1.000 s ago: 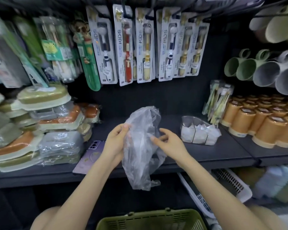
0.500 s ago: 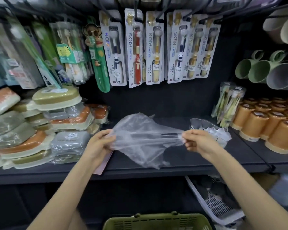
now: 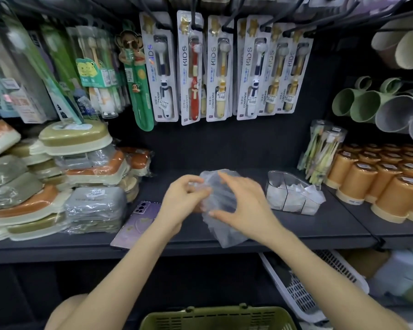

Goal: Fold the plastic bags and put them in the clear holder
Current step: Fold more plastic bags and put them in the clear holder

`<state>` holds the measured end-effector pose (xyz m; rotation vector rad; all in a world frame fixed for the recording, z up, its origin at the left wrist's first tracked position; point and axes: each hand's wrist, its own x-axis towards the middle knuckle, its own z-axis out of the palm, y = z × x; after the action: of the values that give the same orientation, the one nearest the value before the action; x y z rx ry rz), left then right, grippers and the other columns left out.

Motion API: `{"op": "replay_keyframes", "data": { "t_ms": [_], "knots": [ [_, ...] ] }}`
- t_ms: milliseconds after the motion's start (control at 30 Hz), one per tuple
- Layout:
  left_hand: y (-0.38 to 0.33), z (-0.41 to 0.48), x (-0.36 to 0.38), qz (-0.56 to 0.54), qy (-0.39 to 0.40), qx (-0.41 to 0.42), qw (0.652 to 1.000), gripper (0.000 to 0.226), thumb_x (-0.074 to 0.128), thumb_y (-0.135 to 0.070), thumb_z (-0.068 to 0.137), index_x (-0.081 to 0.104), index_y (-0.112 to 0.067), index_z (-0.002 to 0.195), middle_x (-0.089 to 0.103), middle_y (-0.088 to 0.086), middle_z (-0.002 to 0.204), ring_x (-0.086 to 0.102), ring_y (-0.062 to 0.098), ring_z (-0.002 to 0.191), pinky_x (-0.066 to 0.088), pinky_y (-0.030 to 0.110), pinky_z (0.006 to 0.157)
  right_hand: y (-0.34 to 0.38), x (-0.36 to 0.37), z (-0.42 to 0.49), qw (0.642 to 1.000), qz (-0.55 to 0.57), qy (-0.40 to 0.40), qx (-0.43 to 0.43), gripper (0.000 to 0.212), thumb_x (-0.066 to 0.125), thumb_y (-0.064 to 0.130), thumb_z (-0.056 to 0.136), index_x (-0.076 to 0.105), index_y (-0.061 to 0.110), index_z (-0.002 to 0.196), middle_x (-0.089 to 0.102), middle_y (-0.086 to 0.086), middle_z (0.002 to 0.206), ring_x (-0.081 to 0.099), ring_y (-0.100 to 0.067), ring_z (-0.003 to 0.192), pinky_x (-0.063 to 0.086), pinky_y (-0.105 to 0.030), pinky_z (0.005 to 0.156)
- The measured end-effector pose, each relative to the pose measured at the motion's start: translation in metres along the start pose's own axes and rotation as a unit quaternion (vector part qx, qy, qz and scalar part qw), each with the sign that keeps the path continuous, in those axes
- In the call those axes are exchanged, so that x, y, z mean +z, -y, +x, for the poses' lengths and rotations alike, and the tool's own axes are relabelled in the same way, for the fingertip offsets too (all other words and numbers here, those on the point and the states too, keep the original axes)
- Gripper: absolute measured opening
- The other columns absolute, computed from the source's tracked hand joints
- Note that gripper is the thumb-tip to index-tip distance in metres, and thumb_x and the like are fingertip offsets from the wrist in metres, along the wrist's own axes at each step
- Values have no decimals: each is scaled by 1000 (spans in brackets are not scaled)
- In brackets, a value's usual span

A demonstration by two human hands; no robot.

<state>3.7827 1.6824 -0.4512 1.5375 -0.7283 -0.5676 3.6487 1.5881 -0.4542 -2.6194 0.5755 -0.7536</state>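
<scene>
A crumpled clear plastic bag [image 3: 221, 198] is held above the dark shelf [image 3: 319, 231], gathered between both hands. My left hand [image 3: 180, 202] grips its left side with curled fingers. My right hand [image 3: 242, 206] pinches the bag from the right, index finger on top and thumb below. The bag's lower end hangs over the shelf's front edge. The clear holder [image 3: 292, 195] stands on the shelf just right of my right hand, with folded white bags inside.
A purple phone [image 3: 136, 225] lies on the shelf under my left forearm. Stacked soap boxes [image 3: 58, 184] fill the left, orange cups [image 3: 386, 179] the right. Kids toothbrush packs [image 3: 221, 67] hang above. A green basket [image 3: 217, 317] and a white basket [image 3: 303, 289] sit below.
The bag was stretched wide between the hands half a second ago. Both hands have come together at the middle, bunching the bag into a narrower shape.
</scene>
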Motion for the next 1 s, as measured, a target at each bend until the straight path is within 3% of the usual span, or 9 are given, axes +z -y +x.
{"op": "replay_keyframes", "data": {
  "t_ms": [133,233,333,467,567,667,767,867,1000],
  "knots": [
    [0,-2,2,-36,-20,33,999,23,69,-26,87,64,-15,106,68,4,91,64,16,83,54,29,76,-7,7,5,974,186,-47,123,7,69,20,86,72,24,91,71,10,89,65,-4,85,51,-27,82],
    [24,-3,-8,105,28,89,990,46,71,-52,78,59,-31,118,60,-14,119,53,1,112,41,24,97,-14,-7,1,925,339,-77,153,12,66,8,88,70,19,85,72,6,82,66,-2,79,50,-18,75],
    [44,-9,-8,139,107,62,983,78,64,-72,64,48,-39,134,46,-23,138,37,-5,130,30,26,107,-19,-20,-2,850,492,-78,173,9,57,5,93,65,8,91,70,6,75,66,-4,71,50,-17,67],
    [55,-17,0,85,133,43,987,56,72,-59,67,51,-48,118,54,-26,124,46,-11,119,35,17,100,-31,-28,-6,793,571,-74,198,12,51,8,96,63,9,93,67,3,75,61,-9,67,51,-23,66],
    [59,-18,8,71,110,54,990,37,73,-43,75,60,-39,110,65,-21,109,57,-7,106,42,16,91,-36,-30,-9,764,609,-70,200,14,49,8,96,62,9,92,67,1,77,62,-10,68,54,-23,67],
    [60,-16,10,64,69,78,992,7,72,-23,85,70,-28,89,68,-19,82,62,-1,82,45,17,77,-41,-31,-13,779,588,-82,203,15,49,6,96,61,11,90,66,4,72,60,-8,64,51,-25,67],
    [59,-16,1,38,51,76,995,13,67,-24,89,72,-29,79,69,-10,81,65,12,82,52,26,77,-52,-36,-17,803,547,-102,212,23,52,2,94,63,19,104,62,4,73,56,-13,71,42,-31,73],
    [59,-15,-11,-4,36,78,996,17,62,-18,92,69,-21,78,67,-12,76,60,5,78,46,19,76,-60,-44,-21,815,532,-83,213,41,50,-1,93,60,28,121,64,-1,84,61,-19,85,47,-33,78],
    [60,-15,-22,-34,-4,66,997,17,60,-16,93,67,-12,77,62,-8,72,54,5,73,43,16,71,-51,-45,-22,822,527,-64,207,23,48,-2,92,65,13,93,68,0,86,65,-17,82,48,-33,74]
  ]
}}
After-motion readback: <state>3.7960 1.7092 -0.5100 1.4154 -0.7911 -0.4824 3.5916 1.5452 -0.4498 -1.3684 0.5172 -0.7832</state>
